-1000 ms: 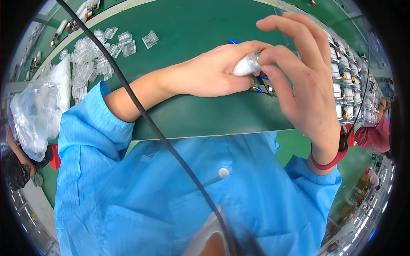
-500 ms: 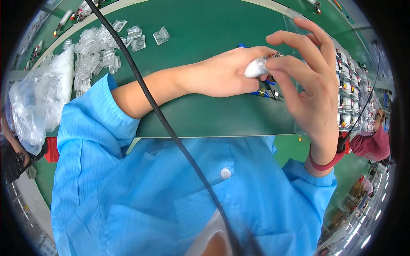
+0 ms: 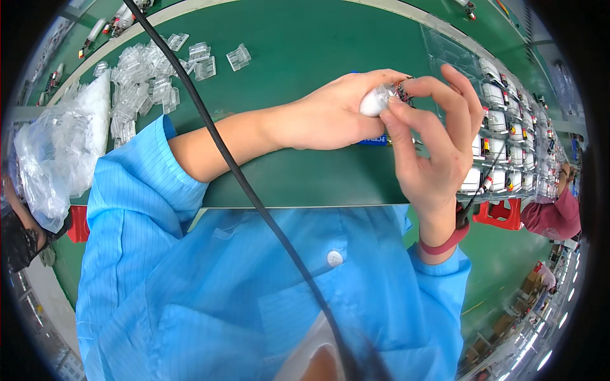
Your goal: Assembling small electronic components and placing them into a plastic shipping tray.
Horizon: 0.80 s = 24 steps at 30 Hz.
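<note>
My left hand (image 3: 327, 114) is closed around a white rounded part (image 3: 370, 105) with a clear plastic piece (image 3: 385, 93) at its right end. Thin dark and red wires (image 3: 403, 93) stick out beyond the clear piece. From the right, my right hand (image 3: 438, 133) pinches the clear end between thumb and index finger, its other fingers curled loosely above. A blue and yellow item (image 3: 376, 140) lies on the table under my left hand, mostly hidden.
Clear plastic pieces (image 3: 136, 79) are heaped at the far left beside a crumpled plastic bag (image 3: 60, 149). Clear trays of white parts (image 3: 499, 130) line the right side. A black cable (image 3: 235, 165) crosses the view. A red stool (image 3: 499, 214) stands at right; a person's maroon sleeve (image 3: 553, 219) is beyond.
My right hand has moved left and its raised fingers have lowered and curled in over the clear end. The white part has turned slightly in my left hand, showing more of the clear piece.
</note>
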Available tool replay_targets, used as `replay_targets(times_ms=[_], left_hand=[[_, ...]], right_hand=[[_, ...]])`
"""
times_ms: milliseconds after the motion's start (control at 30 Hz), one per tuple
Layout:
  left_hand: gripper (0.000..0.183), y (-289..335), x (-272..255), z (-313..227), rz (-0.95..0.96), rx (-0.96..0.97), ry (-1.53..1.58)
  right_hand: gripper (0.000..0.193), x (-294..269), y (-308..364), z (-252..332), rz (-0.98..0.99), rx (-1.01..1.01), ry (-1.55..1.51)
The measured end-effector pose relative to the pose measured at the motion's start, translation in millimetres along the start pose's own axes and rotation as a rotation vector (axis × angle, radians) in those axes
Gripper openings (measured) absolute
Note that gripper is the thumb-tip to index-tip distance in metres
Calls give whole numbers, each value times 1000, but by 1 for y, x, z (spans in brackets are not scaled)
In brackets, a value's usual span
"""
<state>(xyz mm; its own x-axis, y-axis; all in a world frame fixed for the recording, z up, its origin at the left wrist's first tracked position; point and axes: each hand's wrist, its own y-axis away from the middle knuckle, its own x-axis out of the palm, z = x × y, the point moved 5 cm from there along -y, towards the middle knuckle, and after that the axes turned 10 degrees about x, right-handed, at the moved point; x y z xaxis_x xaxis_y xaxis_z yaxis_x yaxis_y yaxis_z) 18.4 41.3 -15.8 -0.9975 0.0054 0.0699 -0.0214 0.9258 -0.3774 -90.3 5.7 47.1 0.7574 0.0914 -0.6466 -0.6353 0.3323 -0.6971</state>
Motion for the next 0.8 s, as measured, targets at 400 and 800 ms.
replay_targets(times_ms=[400,800], left_hand=[[45,-2,-1,4,-37,-77,202],[42,-1,1,0,-34,-172,220]], right_hand=[[19,0,6,-11,-167,178,54],[16,7,7,-20,7,206,-167]])
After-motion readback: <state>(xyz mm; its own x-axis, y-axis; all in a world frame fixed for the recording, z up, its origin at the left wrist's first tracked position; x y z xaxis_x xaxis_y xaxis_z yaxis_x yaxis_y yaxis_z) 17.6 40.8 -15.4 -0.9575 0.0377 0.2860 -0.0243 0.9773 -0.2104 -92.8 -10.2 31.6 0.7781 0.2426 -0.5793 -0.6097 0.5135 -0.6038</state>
